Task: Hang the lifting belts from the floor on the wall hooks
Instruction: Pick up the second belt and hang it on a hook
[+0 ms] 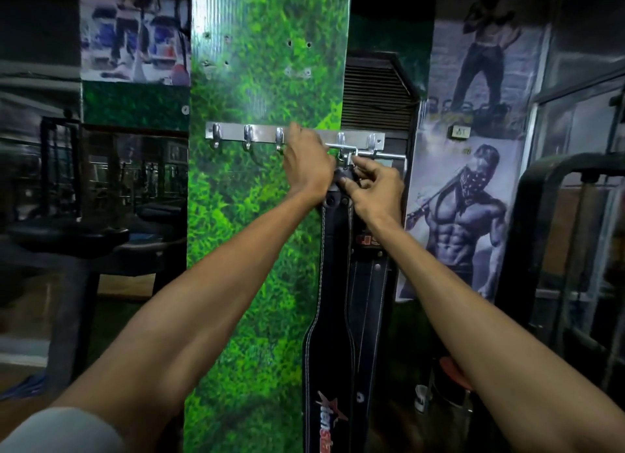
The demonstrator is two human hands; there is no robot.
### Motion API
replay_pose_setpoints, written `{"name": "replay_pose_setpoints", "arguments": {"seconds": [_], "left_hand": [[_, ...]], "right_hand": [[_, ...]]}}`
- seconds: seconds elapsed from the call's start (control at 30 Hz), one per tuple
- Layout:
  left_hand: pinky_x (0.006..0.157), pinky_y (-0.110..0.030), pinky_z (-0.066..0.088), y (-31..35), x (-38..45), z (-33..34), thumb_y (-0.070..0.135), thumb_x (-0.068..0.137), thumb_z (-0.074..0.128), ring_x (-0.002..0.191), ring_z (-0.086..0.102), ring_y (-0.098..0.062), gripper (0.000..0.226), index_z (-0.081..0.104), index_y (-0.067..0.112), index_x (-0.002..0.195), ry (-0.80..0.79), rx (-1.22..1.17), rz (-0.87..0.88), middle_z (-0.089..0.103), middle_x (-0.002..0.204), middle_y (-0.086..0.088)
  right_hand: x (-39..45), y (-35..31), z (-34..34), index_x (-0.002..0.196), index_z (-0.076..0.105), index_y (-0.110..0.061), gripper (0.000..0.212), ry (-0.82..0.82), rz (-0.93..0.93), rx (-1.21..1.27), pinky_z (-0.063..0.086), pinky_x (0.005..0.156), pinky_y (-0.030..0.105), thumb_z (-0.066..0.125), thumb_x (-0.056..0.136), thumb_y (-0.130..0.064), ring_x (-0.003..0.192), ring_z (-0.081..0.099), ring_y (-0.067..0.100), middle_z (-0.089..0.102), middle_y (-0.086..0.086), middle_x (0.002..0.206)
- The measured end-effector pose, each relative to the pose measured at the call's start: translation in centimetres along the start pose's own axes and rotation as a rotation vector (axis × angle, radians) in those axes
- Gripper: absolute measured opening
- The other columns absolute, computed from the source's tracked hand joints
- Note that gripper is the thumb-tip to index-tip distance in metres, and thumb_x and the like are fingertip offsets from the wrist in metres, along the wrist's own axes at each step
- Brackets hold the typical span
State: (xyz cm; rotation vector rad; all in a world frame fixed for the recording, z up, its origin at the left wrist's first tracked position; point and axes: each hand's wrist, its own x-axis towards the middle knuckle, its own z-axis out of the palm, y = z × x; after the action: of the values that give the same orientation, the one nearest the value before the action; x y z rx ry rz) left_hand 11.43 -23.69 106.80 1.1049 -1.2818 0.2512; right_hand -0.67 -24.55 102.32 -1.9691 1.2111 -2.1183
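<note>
Gym interior, dim, running across the whole frame; centre is occupied by a tall green grass-print panel [257, 215]. Posters of muscular figures [473, 215] are filling the right side, and a dark louvred vent [375, 97] is sitting just right of the panel's upper part.

Black lifting belt [329, 334], white-stitched, with a red-and-white logo near its lower end, is hanging down the panel's right edge from frame centre to bottom. A second black belt [372, 283] is hanging just behind it to the right.

Steel hook rail [263, 132] is running across the panel at mid-height, several hooks showing bare towards the left.

Left hand [306, 163] is reaching up over the rail's middle, fingers curled at the belt's top; what they are gripping is hidden behind the hand.

Right hand [372, 185] is pinching the belt's metal buckle [348, 161] between thumb and fingers, right at a hook right of centre.
</note>
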Motion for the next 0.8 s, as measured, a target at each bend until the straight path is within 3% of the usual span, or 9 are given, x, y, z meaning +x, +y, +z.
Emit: {"name": "replay_pose_setpoints", "arguments": {"seconds": [0.13,0.23,0.3,0.37,0.47,0.53,0.63,0.8], "left_hand": [[0.076,-0.009,0.036,-1.1,-0.2,0.4,0.011,0.092,0.071,0.093,0.048,-0.011,0.008,0.072,0.004,0.096,-0.015,0.035,0.05,0.053,0.12,-0.006],[0.085,-0.001,0.034,-2.1,-1.3,-0.1,0.011,0.092,0.07,0.096,0.044,-0.007,0.013,0.073,0.006,0.103,-0.045,0.013,0.104,0.051,0.119,-0.004],[0.089,-0.016,0.05,-2.8,-2.0,-0.4,0.009,0.089,0.07,0.095,0.053,-0.013,0.021,0.073,0.006,0.11,-0.05,-0.039,0.137,0.051,0.117,-0.005],[0.081,-0.027,0.054,-3.4,-3.1,-0.8,0.008,0.086,0.066,0.088,0.062,-0.018,0.027,0.071,0.008,0.113,-0.027,-0.073,0.152,0.052,0.119,-0.008],[0.075,-0.029,0.05,-4.2,-5.3,-1.9,0.014,0.085,0.063,0.075,0.065,-0.016,0.021,0.068,0.011,0.105,-0.028,-0.118,0.153,0.056,0.113,-0.007],[0.078,-0.034,0.051,-4.9,-6.8,-2.7,0.016,0.083,0.063,0.073,0.064,-0.018,0.016,0.067,0.012,0.098,-0.054,-0.126,0.16,0.06,0.104,-0.007],[0.079,-0.039,0.052,-6.3,-9.1,-3.9,0.019,0.08,0.064,0.074,0.064,-0.022,0.012,0.066,0.014,0.091,-0.11,-0.12,0.141,0.064,0.095,-0.004],[0.073,-0.038,0.056,-9.0,-14.6,-5.8,0.022,0.081,0.065,0.074,0.064,-0.017,0.008,0.067,0.019,0.088,-0.23,-0.121,0.054,0.066,0.092,0.003]], "right_hand": [[0.0,0.6,0.4,0.125,0.072,-0.015,0.044,-0.082,0.028,-0.039,0.056,0.089,0.018,0.082,0.082,-0.015,0.096,0.069,0.005,0.075,-0.006,0.11],[-0.3,0.8,0.6,0.122,0.073,-0.017,0.041,-0.104,0.062,0.041,0.056,0.095,0.023,0.082,0.082,-0.013,0.102,0.068,0.007,0.075,-0.004,0.112],[-0.8,0.7,0.5,0.116,0.075,-0.021,0.039,-0.066,0.091,0.092,0.055,0.092,0.019,0.083,0.08,-0.01,0.1,0.068,0.006,0.075,-0.007,0.107],[-1.7,0.4,0.3,0.111,0.075,-0.019,0.035,0.0,0.096,0.125,0.054,0.086,0.012,0.081,0.08,-0.005,0.094,0.068,0.006,0.074,-0.006,0.103],[-3.8,-0.1,-0.4,0.105,0.075,-0.013,0.028,0.125,0.054,0.177,0.06,0.087,0.022,0.072,0.081,0.001,0.088,0.07,0.005,0.075,0.002,0.101],[-5.6,-0.4,-1.0,0.101,0.075,-0.014,0.024,0.171,0.012,0.122,0.061,0.077,0.022,0.069,0.08,-0.004,0.083,0.071,0.008,0.075,0.003,0.098],[-8.6,-0.6,-1.6,0.093,0.073,-0.024,0.023,0.126,0.039,0.089,0.062,0.067,0.032,0.069,0.077,-0.01,0.073,0.07,0.011,0.075,-0.002,0.088],[-15.0,0.8,-2.0,0.083,0.068,-0.037,0.025,0.008,0.232,0.114,0.062,0.068,0.054,0.072,0.076,-0.013,0.072,0.07,0.014,0.074,-0.007,0.086]]}}
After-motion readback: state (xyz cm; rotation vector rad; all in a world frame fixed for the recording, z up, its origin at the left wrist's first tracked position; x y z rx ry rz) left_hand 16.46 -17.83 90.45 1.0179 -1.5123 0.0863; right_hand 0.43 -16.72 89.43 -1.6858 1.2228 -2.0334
